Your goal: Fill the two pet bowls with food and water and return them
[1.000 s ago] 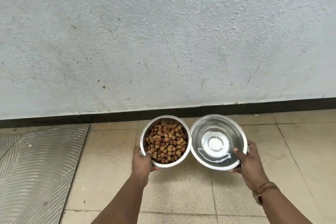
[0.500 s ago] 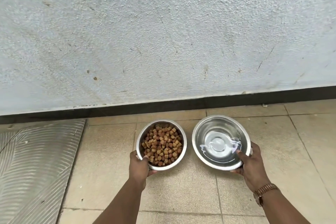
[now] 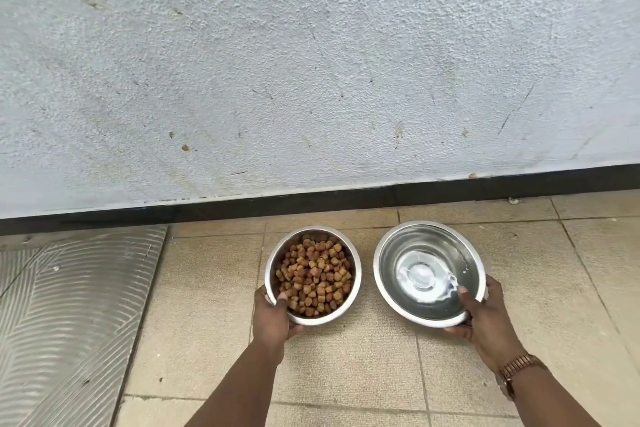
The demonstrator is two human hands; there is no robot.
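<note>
We find both bowls low over the tiled floor [image 3: 363, 367], near the black skirting [image 3: 311, 199] at the foot of the wall [image 3: 311, 62]. The left hand [image 3: 273, 317] is closed on the near rim of the food bowl [image 3: 313, 274], thumb inside on the kibble [image 3: 313, 276]. The right hand [image 3: 485, 314] is closed on the near rim of the water bowl [image 3: 429, 269], thumb dipping inside. A second ago the bowls touched rim to rim; they now stand apart and nearer the floor. Whether they rest on it we cannot tell. The water is rippling. We judge both filled, with only release outstanding.
</note>
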